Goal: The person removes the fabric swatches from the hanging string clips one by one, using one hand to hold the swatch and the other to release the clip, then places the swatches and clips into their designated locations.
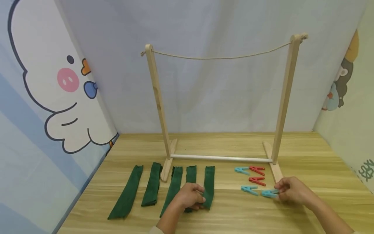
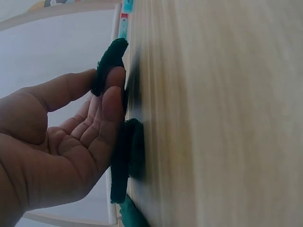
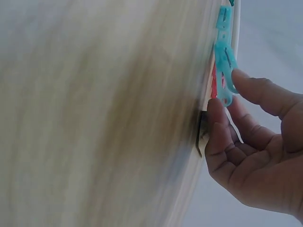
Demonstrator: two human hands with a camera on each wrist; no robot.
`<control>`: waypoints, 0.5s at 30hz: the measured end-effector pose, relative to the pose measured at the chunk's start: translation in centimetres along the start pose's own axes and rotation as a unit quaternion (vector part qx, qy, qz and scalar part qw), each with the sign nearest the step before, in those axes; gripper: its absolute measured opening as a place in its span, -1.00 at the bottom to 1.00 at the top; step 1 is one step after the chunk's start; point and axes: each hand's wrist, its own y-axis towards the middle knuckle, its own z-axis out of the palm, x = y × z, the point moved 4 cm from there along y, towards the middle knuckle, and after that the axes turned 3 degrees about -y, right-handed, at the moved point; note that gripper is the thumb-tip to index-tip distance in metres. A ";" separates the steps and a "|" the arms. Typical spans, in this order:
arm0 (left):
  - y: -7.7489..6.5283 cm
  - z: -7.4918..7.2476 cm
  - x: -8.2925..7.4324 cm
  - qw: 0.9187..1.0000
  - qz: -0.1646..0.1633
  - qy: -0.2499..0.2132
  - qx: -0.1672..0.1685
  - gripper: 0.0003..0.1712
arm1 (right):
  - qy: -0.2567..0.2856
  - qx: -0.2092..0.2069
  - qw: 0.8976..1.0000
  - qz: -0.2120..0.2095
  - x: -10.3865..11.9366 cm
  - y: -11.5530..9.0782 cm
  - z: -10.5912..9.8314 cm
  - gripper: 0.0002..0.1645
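My left hand (image 1: 188,196) pinches the lower part of the rightmost green cloth strip (image 1: 209,180) between thumb and fingers. In the left wrist view the edge of that strip (image 2: 111,61) stands up between the thumb and fingertips, just off the table. At the right, my right hand (image 1: 293,191) holds a light blue clothespin (image 1: 268,193) by its handle ends. The right wrist view shows the thumb on one handle of this clothespin (image 3: 226,71) and fingertips at the other. Part of another green strip (image 1: 191,174) is hidden behind the left hand.
More green strips (image 1: 128,195) lie side by side at the left. Red clothespins (image 1: 257,180) and other blue clothespins (image 1: 249,189) lie left of the right hand. A wooden frame (image 1: 284,97) with a sagging rope (image 1: 216,58) and a white bottom rod (image 1: 219,158) stands behind.
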 end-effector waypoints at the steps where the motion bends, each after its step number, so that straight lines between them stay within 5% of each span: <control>1: 0.0 0.0 0.0 1.000 0.002 0.009 0.002 -0.67 | -0.003 0.003 1.000 0.002 0.0 0.1 0.0 -0.65; 8: -0.1 -0.2 0.0 0.999 -0.008 0.053 0.005 -0.76 | -0.053 0.013 0.999 0.000 0.0 0.7 0.1 -0.66; 15: -0.5 -0.4 -0.1 0.998 -0.005 0.055 0.029 -0.76 | -0.042 0.028 0.999 0.007 -0.1 0.7 0.3 -0.66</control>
